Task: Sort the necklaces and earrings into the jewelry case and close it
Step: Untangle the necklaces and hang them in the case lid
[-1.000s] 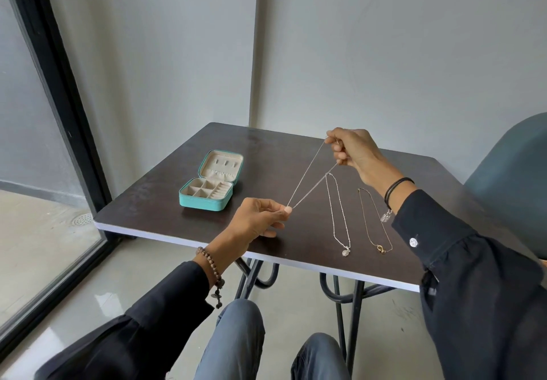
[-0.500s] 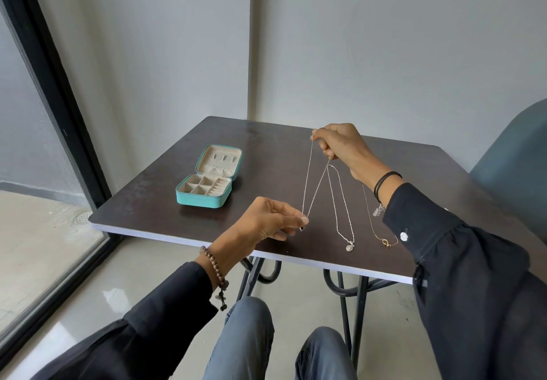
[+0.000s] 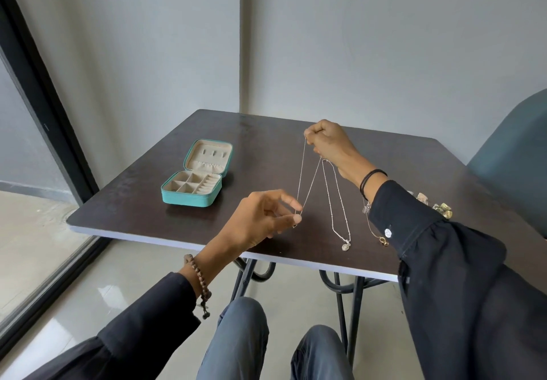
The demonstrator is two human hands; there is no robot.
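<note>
A thin silver necklace [image 3: 305, 184] hangs doubled above the dark table [image 3: 266, 148]. My right hand [image 3: 328, 143] pinches its top ends. My left hand [image 3: 263, 219] pinches its lower loop between thumb and forefinger near the table's front edge. A second silver necklace [image 3: 337, 217] with a round pendant lies flat just to the right. A gold necklace [image 3: 377, 236] lies beyond it, partly hidden by my right sleeve. The teal jewelry case [image 3: 192, 194] stands open at the table's left, its compartments showing nothing inside. Small earrings [image 3: 442, 206] lie at the right, behind my forearm.
A blue-grey chair [image 3: 515, 148] stands at the table's right side. A glass door with a black frame [image 3: 44, 119] runs along the left. Grey walls meet in a corner behind the table. My knees [image 3: 245, 335] sit under the front edge.
My right hand has lifted the necklace's top ends and moved them left, so the chain hangs steeper. My left hand keeps its pinch on the lower loop, its fingers spread wider.
</note>
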